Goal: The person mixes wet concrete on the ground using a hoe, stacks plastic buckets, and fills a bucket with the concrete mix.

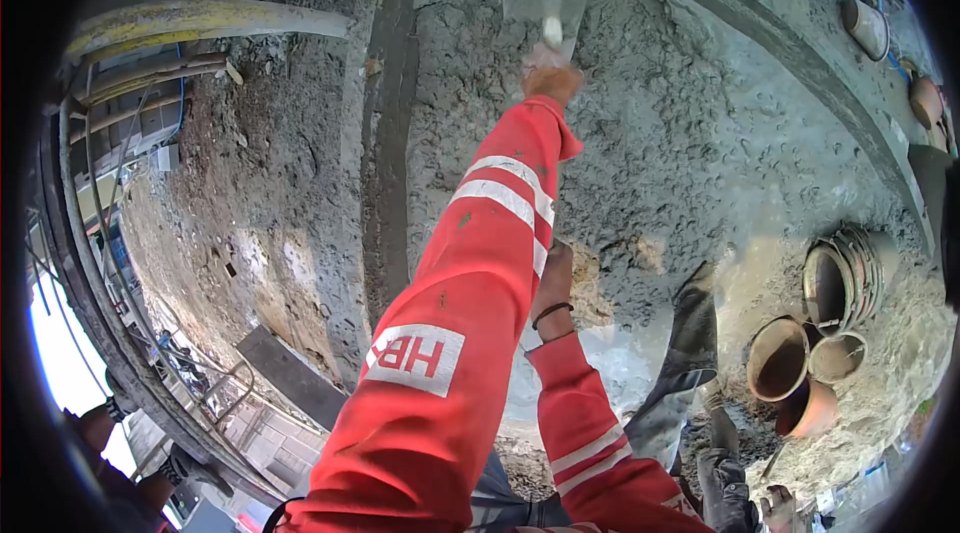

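Observation:
My left hand point(553, 78), at the end of a long red sleeve with pale bands, reaches up the middle of the view. It is closed on the pale handle of a trowel point(568, 13), whose flat blade lies against rough wet grey mortar point(640, 123). Lower down, my right hand point(556, 275) wears a black wristband and sits just beside the left forearm. The left sleeve covers part of it, so its fingers and anything in them are hidden.
A smooth grey band point(392, 133) borders the mortar on the left; a curved one point(790, 23) arcs at upper right. Several buckets point(778, 360) stand at lower right, near another person's hand point(777, 510). A yellowish pipe point(210, 18) and metal rails point(95, 303) are at left.

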Tool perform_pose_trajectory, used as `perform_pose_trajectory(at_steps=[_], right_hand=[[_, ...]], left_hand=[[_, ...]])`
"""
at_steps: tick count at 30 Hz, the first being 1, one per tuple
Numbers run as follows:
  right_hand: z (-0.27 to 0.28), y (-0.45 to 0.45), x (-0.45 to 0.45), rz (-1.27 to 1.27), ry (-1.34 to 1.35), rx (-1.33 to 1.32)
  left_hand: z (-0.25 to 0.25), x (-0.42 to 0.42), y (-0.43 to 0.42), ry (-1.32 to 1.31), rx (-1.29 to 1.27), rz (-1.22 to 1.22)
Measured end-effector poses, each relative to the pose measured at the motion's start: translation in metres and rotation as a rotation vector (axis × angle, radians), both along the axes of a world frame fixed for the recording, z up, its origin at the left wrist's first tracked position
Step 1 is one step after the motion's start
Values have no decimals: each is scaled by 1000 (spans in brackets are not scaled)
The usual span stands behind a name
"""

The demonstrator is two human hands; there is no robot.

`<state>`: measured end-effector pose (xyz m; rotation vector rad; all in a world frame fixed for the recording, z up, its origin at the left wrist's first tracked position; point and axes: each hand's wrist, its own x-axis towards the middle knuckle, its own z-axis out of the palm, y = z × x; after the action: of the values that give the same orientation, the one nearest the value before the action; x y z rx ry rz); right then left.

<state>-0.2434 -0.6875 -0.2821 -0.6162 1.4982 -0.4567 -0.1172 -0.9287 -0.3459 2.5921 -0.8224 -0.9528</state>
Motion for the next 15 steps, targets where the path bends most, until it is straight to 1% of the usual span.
perform_pose_trajectory(at_steps=[1, 2, 3, 4, 5, 6, 7, 8, 9, 10, 11, 12, 13, 14, 15], right_hand=[[7, 13, -18, -71, -36, 25], [18, 17, -46, 87, 50, 54], [28, 21, -73, 250, 133, 77], [42, 22, -95, 487, 286, 129], [52, 34, -109, 516, 332, 103], [70, 63, -125, 541, 379, 104], [93, 94, -136, 605, 450, 156], [111, 119, -147, 667, 523, 188], [121, 153, -167, 735, 551, 196], [134, 180, -181, 825, 626, 191], [143, 210, -200, 853, 656, 212], [147, 234, -220, 890, 687, 228], [152, 252, -237, 860, 668, 183], [157, 262, -246, 832, 645, 143], [158, 265, -248, 753, 571, 18]], left_hand=[[-21, -21, 19, 4, -36, 29], [-39, -32, 39, -2, -70, 78], [-29, -43, 60, 134, -12, 161], [-39, -53, 86, 207, -18, 226], [-51, -53, 113, 257, -36, 311], [-48, -63, 152, 231, -21, 291], [18, -80, 172, 280, 66, 371], [-8, -96, 230, 233, 37, 372], [-7, -122, 278, 5, 28, 341], [58, -127, 289, 340, -37, 391], [61, -147, 329, 306, -133, 374], [64, -170, 355, 315, -97, 435], [70, -189, 372, 324, -54, 501], [97, -195, 361, 305, -77, 486], [124, -201, 351, 285, -99, 470]])
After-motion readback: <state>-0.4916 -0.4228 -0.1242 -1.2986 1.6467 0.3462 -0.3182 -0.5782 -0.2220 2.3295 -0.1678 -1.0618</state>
